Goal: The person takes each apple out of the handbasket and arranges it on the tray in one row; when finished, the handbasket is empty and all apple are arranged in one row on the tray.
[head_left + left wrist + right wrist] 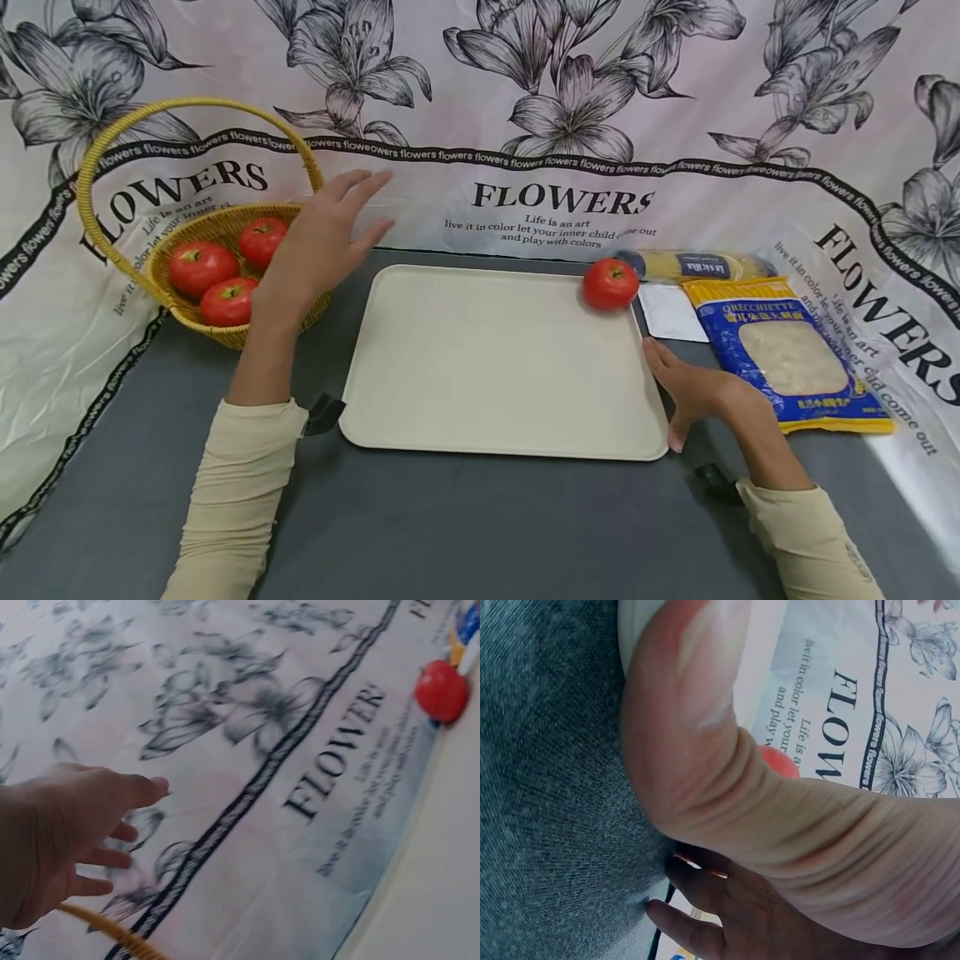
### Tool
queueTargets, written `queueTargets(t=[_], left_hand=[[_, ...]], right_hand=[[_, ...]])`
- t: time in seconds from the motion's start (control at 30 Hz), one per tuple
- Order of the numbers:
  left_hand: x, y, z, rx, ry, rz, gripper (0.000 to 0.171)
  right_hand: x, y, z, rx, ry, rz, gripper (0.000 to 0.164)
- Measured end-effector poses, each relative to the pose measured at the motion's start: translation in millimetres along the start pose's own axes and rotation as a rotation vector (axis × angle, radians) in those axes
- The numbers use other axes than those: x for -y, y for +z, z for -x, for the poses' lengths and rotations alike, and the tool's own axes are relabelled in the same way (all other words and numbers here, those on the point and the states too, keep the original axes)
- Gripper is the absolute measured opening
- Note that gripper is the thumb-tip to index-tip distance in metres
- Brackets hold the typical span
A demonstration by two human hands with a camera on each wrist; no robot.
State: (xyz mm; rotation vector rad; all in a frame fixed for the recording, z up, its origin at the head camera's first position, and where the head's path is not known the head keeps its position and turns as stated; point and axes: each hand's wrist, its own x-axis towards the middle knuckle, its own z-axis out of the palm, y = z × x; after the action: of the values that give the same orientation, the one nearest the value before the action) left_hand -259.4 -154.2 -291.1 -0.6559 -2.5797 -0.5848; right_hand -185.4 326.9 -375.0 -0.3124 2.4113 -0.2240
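Note:
My left hand (318,237) is raised over the right side of a yellow woven basket (247,337), fingers spread and holding nothing. Inside the basket lie red tomatoes (202,268), three of them visible. The left wrist view shows the same hand (71,825) near the basket handle (124,937). A cream rectangular tray (495,367) lies in the middle, with one tomato (611,284) at its far right corner. Against the tray's right edge rests my right hand (697,390), thumb by the near corner, fingers extended along the side.
Right of the tray lies a blue and yellow bag of orecchiette pasta (795,354). Behind it are a long clear packet with a dark label (701,267) and a small white flat item (672,312). A flower-printed cloth (555,200) hangs behind the grey surface (480,525).

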Motion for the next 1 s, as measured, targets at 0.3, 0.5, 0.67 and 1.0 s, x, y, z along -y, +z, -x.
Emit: queueTargets(t=[0.3, 0.5, 0.67, 1.0], left_hand=[[36.0, -47.8, 23.0, 0.178, -0.284, 0.005, 0.060], [55.3, -65.8, 37.9, 0.229, -0.365, -0.010, 0.061], [70.3, -74.9, 46.9, 0.278, -0.404, -0.014, 0.066], [87.0, -84.7, 63.2, 0.497, -0.515, -0.024, 0.081]], right_hand=[[0, 0, -2, 0.004, 0.013, 0.013, 0.146], [1, -1, -1, 0.008, 0.018, -0.003, 0.147], [2, -2, 1, 0.003, 0.010, 0.006, 0.146], [2, -2, 2, 0.015, 0.019, 0.001, 0.145]])
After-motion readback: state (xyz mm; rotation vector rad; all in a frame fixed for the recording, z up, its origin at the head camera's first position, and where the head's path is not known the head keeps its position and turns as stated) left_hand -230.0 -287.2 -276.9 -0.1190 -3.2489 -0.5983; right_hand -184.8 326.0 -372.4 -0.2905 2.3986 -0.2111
